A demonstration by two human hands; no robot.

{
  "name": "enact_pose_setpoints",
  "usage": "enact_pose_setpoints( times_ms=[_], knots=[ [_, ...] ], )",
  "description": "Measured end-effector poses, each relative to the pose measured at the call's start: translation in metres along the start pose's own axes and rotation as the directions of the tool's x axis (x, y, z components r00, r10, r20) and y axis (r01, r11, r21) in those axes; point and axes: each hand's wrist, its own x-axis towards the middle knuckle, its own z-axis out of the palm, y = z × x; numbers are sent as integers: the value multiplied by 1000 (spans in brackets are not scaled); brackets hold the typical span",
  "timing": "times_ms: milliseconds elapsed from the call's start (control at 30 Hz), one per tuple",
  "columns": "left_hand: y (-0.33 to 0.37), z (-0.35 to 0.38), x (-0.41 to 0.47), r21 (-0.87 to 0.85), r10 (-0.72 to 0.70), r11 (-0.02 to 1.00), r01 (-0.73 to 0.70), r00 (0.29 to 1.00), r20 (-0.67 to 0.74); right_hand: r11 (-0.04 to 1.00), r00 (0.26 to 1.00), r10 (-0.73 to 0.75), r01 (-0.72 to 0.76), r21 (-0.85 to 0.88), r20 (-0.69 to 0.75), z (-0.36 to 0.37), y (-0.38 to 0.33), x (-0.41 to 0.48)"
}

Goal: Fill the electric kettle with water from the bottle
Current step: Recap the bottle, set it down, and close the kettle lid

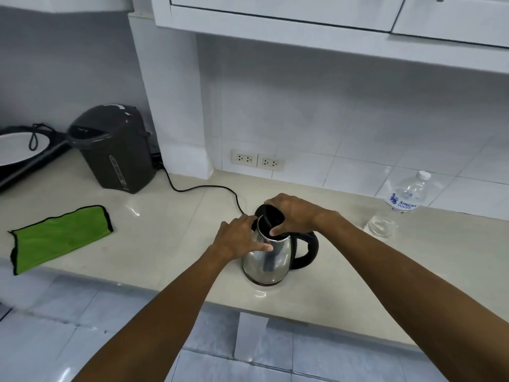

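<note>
A steel electric kettle (271, 261) with a black handle stands near the counter's front edge. Its black lid (271, 217) is tilted up at the top. My right hand (294, 213) grips the lid from above, fingers around its rim. My left hand (239, 238) presses against the kettle's left side near the spout, holding the body. A clear plastic water bottle (396, 208) with a white cap and blue label stands upright to the right, near the tiled wall, apart from both hands.
A dark thermo pot (113, 148) sits at the back left, its black cord (203, 190) running across the counter toward the kettle. A green cloth (60, 235) lies at the left. Two wall sockets (257, 160) sit behind the kettle. White cabinets hang overhead.
</note>
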Motion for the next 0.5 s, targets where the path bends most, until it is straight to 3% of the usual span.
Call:
enact_pose_setpoints(
  times_ms=[167, 500],
  knots=[
    [-1, 3, -3, -65, 4, 998, -7, 999, -39, 999, 999, -26, 27, -28, 22, 8, -1, 8],
    [-2, 4, -1, -24, 10, 1000, -11, 999, -39, 999, 999, 2, -1, -38, 32, 19, -2, 16]
  ],
)
